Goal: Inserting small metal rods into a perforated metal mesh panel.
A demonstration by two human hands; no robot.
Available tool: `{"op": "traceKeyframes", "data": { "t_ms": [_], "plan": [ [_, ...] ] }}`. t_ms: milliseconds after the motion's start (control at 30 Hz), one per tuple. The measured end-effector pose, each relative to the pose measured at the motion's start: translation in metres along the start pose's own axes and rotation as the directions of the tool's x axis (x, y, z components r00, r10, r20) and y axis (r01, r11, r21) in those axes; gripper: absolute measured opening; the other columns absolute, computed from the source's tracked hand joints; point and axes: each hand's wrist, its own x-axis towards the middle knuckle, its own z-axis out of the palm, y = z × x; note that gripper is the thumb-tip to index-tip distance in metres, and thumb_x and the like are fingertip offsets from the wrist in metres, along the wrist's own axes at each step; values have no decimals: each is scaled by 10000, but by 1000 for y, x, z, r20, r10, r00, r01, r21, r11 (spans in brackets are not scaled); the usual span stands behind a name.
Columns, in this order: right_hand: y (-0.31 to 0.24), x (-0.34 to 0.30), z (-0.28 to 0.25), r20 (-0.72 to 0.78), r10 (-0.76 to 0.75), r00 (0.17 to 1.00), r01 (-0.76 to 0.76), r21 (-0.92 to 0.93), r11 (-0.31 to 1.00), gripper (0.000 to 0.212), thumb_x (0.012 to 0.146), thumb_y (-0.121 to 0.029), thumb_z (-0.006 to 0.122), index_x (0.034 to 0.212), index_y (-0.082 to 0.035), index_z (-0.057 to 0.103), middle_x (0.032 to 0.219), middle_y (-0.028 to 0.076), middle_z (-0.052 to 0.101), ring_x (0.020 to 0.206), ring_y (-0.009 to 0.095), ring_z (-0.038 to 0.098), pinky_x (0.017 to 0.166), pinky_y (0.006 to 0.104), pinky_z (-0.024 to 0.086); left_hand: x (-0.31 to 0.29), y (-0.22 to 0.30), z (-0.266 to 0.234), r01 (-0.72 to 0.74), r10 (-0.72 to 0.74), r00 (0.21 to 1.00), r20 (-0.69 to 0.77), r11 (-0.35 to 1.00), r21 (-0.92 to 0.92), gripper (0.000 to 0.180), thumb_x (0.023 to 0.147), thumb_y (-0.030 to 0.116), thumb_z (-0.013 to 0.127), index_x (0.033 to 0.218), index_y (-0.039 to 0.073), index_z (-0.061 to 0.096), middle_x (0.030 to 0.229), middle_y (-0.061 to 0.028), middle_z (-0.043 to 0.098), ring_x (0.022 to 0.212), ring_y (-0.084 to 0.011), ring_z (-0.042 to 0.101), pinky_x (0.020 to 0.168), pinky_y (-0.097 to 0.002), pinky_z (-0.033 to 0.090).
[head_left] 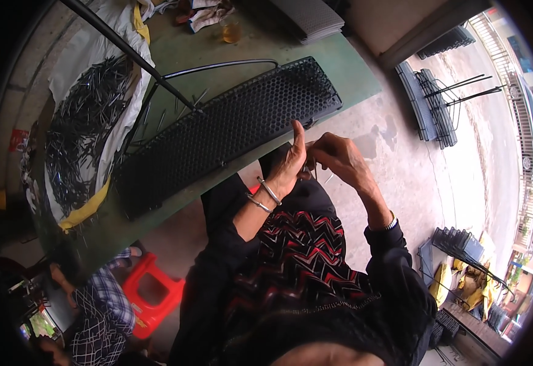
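Note:
Above my lap, just off the table's near edge, my two hands meet. My left hand (289, 166) has its thumb stretched up and its other fingers mostly hidden, seemingly curled below. My right hand (344, 160) is pinched, its fingertips against the left palm. Thin bits show between and below the hands, too small to name. Closest to them is a long black perforated metal panel (230, 125) lying slantwise on the green table (358, 76). Black bent rods (217, 64) rise from its far side. Several loose metal pins (162, 119) lie behind it.
A white sack (65, 91) at the left holds a heap of dark metal pins (86, 122). A cup of amber liquid (231, 32) and grey panels (309, 18) stand at the back. Another person's plaid sleeve (95, 323) and a red stool (178, 290) are lower left. Stacked racks (428, 107) lie right.

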Motion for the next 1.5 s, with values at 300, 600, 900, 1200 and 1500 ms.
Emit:
{"op": "traceKeyframes", "data": {
  "t_ms": [300, 600, 900, 1200, 1500],
  "plan": [
    [5, -4, 9, 41, 24, 999, -33, 247, 968, 206, 823, -125, 577, 922, 52, 610, 727, 88, 622, 675, 135, 594, 609, 279, 478, -13, 3, 13, -27, 34, 997, -69, 995, 101, 820, 815, 806, 169, 1003, 166, 647, 639, 42, 482, 548, -45, 432, 450, -181, 313],
    [11, 0, -1, -165, 48, 985, -4, 253, 967, 178, 837, -115, 545, 878, 55, 580, 735, 93, 617, 666, 129, 592, 599, 261, 476, -10, -8, 9, -33, 33, 999, -13, 999, -24, 730, 876, 726, 263, 1178, 144, 586, 829, 14, 637, 686, -49, 528, 527, -186, 384],
    [14, 39, -43, -561, -294, 774, 312, -65, 948, 71, 884, -33, 564, 927, 23, 560, 800, 98, 672, 735, 155, 651, 701, 266, 508, -17, -21, 5, -67, 69, 997, 27, 996, -65, 402, 949, 426, 481, 1169, 109, 592, 913, -55, 680, 721, -78, 591, 579, -199, 442],
    [16, 60, -60, -450, -382, 807, 333, -188, 924, 73, 894, 12, 504, 967, 7, 505, 878, 117, 674, 720, 199, 681, 645, 310, 523, -28, -44, -23, -59, 59, 993, -104, 998, -1, 361, 954, 382, 499, 1144, 96, 611, 886, -42, 669, 701, -59, 576, 573, -168, 424],
    [14, 64, -72, -342, -422, 840, 362, -228, 904, 55, 895, -19, 515, 944, -8, 538, 820, 87, 670, 766, 178, 667, 763, 305, 500, -43, -50, -30, -118, 117, 983, -141, 993, 0, 365, 961, 371, 493, 1139, 74, 608, 897, -34, 655, 707, -53, 571, 580, -165, 430]
  ]
}}
